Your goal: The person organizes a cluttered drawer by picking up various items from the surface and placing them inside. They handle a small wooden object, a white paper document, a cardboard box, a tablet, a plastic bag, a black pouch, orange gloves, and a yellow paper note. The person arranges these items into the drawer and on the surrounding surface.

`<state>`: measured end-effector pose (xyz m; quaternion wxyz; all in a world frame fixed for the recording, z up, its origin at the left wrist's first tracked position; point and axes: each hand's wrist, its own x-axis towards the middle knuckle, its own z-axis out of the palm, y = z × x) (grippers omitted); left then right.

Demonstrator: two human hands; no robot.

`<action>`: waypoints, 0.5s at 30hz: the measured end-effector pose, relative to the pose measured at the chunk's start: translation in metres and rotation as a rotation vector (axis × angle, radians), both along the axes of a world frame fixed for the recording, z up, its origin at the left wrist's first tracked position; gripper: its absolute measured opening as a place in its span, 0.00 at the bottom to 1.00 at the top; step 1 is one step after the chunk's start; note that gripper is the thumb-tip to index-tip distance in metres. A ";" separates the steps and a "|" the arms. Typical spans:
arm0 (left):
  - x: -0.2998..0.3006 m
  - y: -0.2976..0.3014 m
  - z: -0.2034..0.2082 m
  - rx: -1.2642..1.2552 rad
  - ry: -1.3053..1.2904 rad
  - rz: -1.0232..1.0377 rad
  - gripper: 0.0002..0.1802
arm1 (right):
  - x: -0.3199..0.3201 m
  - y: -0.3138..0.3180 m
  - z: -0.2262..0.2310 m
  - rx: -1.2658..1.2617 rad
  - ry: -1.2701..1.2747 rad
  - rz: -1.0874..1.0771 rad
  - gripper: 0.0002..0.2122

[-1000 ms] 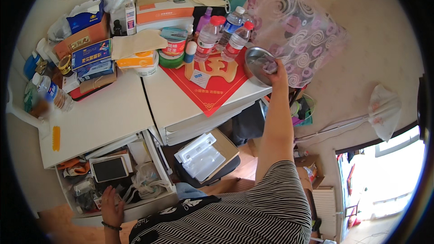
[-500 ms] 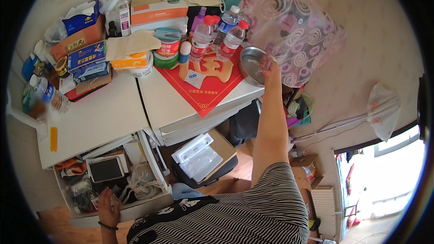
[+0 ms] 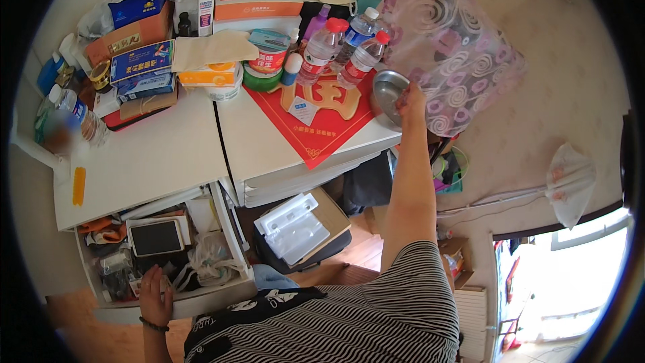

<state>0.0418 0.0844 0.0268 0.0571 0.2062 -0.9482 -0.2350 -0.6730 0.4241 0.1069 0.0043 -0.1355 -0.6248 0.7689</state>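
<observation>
My right hand (image 3: 412, 102) reaches over the right rim of a round metal bowl (image 3: 384, 88) at the right end of the white desk. Its fingers are bent together inside the bowl, and what they hold, if anything, is too small to make out. Under the bowl's left side lies a red paper sheet (image 3: 313, 146) with gold characters. My left hand (image 3: 155, 296), fingers stretched, rests over the front edge of a pulled-out drawer (image 3: 201, 299). Inside the drawer are a dark-screened tablet-like device (image 3: 156, 238), crumpled plastic bags (image 3: 213, 255) and other small items.
Several plastic bottles (image 3: 322, 50), a red-and-green tub (image 3: 267, 60) and stacked boxes (image 3: 142, 67) crowd the desk's back. A patterned cover (image 3: 450, 54) stands right of the bowl. Below, a stool carries a white plastic tray (image 3: 292, 228). A bright window (image 3: 564, 289) is at lower right.
The view has shifted slightly, so the desk items appear further right. My right hand stays at the bowl, and my left hand stays at the drawer front.
</observation>
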 end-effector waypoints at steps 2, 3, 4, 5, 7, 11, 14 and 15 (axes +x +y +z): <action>0.000 0.000 -0.001 0.003 0.000 0.006 0.28 | 0.000 -0.001 -0.001 0.016 -0.011 -0.008 0.09; 0.000 -0.001 -0.001 -0.002 0.003 0.002 0.27 | -0.001 -0.003 -0.003 0.033 -0.014 -0.013 0.09; 0.001 -0.001 -0.001 -0.006 0.005 -0.001 0.27 | -0.001 -0.005 -0.005 0.049 -0.017 -0.018 0.09; 0.000 -0.002 -0.001 -0.009 0.008 -0.011 0.27 | -0.001 -0.002 -0.007 0.067 -0.020 -0.029 0.09; 0.000 -0.002 -0.002 0.004 0.014 -0.003 0.27 | -0.009 0.011 -0.014 0.016 0.018 0.077 0.06; -0.001 0.000 0.001 -0.004 0.019 0.009 0.26 | -0.004 0.003 0.005 -0.429 -0.037 0.165 0.05; 0.000 0.001 0.002 -0.008 -0.023 0.033 0.26 | -0.014 0.016 0.001 -0.210 0.120 0.226 0.11; -0.002 0.001 0.001 -0.005 -0.024 0.030 0.27 | -0.022 0.024 -0.001 -0.265 0.139 0.226 0.10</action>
